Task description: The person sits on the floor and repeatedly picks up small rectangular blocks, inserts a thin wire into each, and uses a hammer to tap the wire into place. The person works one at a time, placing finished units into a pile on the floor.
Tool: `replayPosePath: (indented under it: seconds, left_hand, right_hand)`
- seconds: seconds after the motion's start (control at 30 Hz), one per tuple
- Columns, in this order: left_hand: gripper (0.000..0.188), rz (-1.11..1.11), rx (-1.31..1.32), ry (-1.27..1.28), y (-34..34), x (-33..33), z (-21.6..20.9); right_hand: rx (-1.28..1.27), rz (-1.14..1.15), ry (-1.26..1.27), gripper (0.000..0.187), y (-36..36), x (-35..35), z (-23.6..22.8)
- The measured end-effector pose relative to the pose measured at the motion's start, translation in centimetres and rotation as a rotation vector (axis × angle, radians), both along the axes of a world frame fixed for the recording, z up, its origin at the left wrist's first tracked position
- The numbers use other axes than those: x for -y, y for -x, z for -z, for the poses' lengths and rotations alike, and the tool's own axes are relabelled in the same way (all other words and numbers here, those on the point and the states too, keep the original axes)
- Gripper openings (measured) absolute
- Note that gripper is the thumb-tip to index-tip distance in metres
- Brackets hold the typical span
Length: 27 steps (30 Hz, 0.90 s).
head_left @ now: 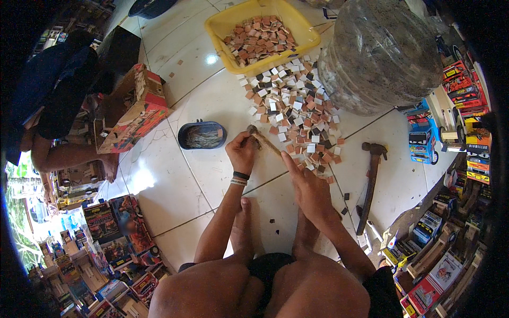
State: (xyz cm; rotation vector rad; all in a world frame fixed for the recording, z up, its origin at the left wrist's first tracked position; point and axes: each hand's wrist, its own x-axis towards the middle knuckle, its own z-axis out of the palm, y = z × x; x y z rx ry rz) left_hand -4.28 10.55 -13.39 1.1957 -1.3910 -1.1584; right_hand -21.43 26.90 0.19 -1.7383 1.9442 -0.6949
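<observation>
My right hand [312,193] is closed around the wooden handle of a hammer [269,145], its index finger lying along it. The hammer's head end reaches left to my left hand [242,158], whose fingers are pinched together beside it. What they hold, if anything, is hidden. Left of that hand stands a dark blue oval tub [186,144] of thin metal nails. Beyond my hands, small square pieces [297,106] in white, brown and black lie spread over the tiled floor. A second hammer [373,183] with a dark handle rests to the right.
A yellow basin [218,50] at the back holds many brown squares. Beside it stands a large, cloudy plastic sack [379,58]. Toy trucks crowd the right [422,139] and lower left [122,249]. At left, another person's foot [110,165] is near a red box-like wooden body [138,114].
</observation>
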Motion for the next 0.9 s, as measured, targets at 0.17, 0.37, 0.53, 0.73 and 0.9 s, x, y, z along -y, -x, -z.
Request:
replayPosePath:
  seconds: [0.17, 0.37, 0.53, 0.73, 0.9]
  left_hand:
    - [0.01, 0.007, 0.057, 0.065, 0.2, -0.3, -1.4]
    - [0.012, -0.021, 0.227, -0.089, 0.2, -0.2, -2.4]
    - [0.01, 0.015, 0.12, 0.065, 0.3, -0.4, -2.1]
    - [0.011, 0.012, 0.041, -0.017, 0.2, 0.0, -1.1]
    - [0.011, 0.017, 0.012, -0.027, 0.2, -0.4, -1.1]
  right_hand:
    - [-0.017, 0.003, 0.053, 0.085, 0.4, 0.3, 0.2]
    - [-0.008, 0.005, 0.06, 0.083, 0.0, 0.2, 0.4]
    - [0.05, 0.048, 0.094, 0.081, 0.1, 0.0, 0.6]
    - [0.04, 0.02, -0.105, 0.072, -0.2, 0.2, 0.2]
    - [0.02, 0.027, 0.007, 0.078, -0.4, 0.2, 0.0]
